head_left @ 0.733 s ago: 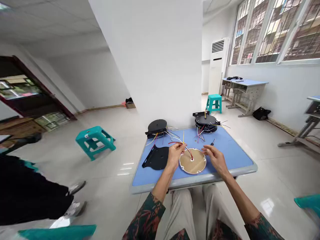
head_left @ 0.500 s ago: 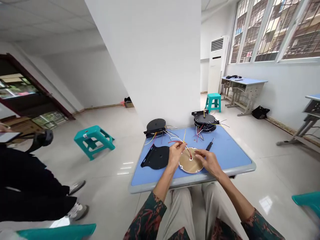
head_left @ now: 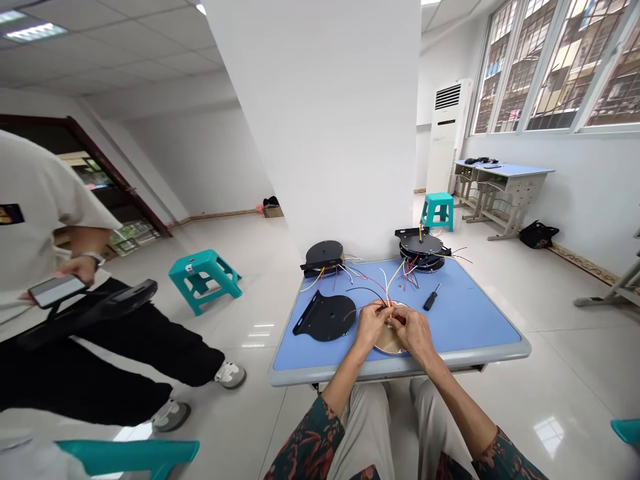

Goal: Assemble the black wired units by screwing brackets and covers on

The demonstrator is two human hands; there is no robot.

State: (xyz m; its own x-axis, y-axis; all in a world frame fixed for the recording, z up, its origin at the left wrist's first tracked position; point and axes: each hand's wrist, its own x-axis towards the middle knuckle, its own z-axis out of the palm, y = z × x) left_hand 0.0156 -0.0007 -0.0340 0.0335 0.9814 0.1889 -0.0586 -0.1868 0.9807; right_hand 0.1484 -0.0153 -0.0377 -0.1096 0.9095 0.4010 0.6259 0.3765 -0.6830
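Logged from the remote feed, left to right. At far left a co-worker (head_left: pixel 45 220) stands with a phone (head_left: pixel 56 291) held low, well apart from the worktop (head_left: pixel 480 327). A teal stool (head_left: pixel 203 277) sits on the floor beyond. On the left of the worktop a black bracket plate (head_left: pixel 325 318) lies flat, I judge set aside to leave room, and a black disc unit (head_left: pixel 323 253) sits at the back edge with wires trailing forward. At centre the left hand (head_left: pixel 371 327) and right hand (head_left: pixel 414 335) meet, fingers closed on thin coloured wires (head_left: pixel 385 295), apparently pinching them to keep the strands gathered. I cannot see the exact grip. Beneath both hands, a tan round plate (head_left: pixel 389 343) lies flat, partly hidden. Further right a screwdriver (head_left: pixel 429 297) lies within reach, and a stacked disc unit (head_left: pixel 421 252) sits at the back edge.
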